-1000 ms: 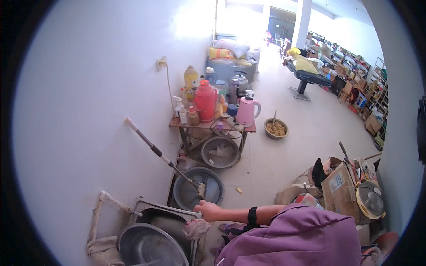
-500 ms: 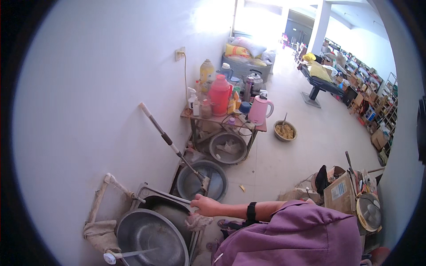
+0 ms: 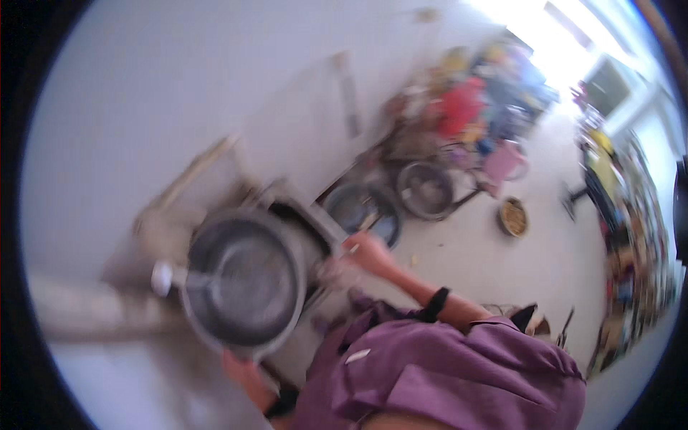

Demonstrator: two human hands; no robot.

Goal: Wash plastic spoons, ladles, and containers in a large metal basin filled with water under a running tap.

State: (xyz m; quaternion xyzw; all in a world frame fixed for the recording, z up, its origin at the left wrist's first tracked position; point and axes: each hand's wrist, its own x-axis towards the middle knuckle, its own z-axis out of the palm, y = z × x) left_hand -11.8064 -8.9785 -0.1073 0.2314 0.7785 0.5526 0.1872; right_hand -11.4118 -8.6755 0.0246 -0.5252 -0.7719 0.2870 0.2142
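Observation:
A large round grey metal basin [image 3: 247, 326] sits in the dark sink [image 3: 326, 226] at the left. The white tap [image 3: 163, 278] is at its left side, with a short pale streak running over the basin. My left hand [image 3: 244, 374] comes up from below to the basin's near rim; its fingers are smeared by motion. At the sink's right edge is my right hand [image 3: 367, 252], curled closed with a black band on the wrist. What lies inside its grip is hidden. A pale cloth [image 3: 337, 274] hangs just below it.
Beyond the sink stand a wide floor tub [image 3: 363, 208] and another round basin [image 3: 426, 190] under a cluttered table. A red flask [image 3: 462, 107] and pink kettle [image 3: 504, 166] are on it. A bowl [image 3: 513, 216] of yellowish food sits on the floor. Loaded shelves [image 3: 634, 215] line the right.
The view has swung and blurred, so the room appears shifted to the right and tilted. My left hand has come into view at the basin's near rim. My right hand is still at the sink edge.

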